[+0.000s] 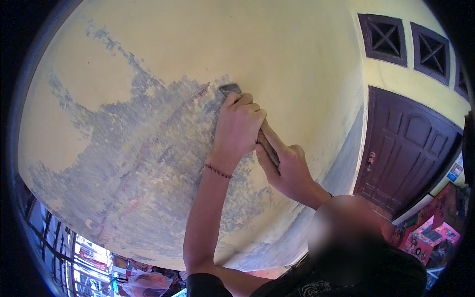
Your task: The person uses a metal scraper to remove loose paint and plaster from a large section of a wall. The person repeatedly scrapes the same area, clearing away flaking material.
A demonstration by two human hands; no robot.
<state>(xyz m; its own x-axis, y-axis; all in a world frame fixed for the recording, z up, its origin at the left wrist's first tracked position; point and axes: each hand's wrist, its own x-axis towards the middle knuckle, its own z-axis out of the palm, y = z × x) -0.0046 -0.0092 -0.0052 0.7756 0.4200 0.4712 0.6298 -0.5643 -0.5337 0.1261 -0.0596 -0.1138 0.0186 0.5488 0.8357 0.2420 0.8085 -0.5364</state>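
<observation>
Both hands hold one scraper with a flat metal blade (230,88) and a worn brown handle (268,147). My left hand (239,124), with a braided reddish bracelet at the wrist, grips it close to the blade. Farther down, my right hand (287,167) is closed around the handle's end. The blade lies against a cream-painted wall (293,55), at the upper right border of a rough patch (122,130). Grey shows there through the scratched paint, with some reddish streaks. The blade's lower part is hidden behind my left fingers.
A dark brown panelled door (404,148) stands to the right, with crossed vent frames (386,39) above it. A barred window (55,237) is at lower left, near a plastic-wrapped bundle (148,284). Pink patterned items (430,234) sit at lower right.
</observation>
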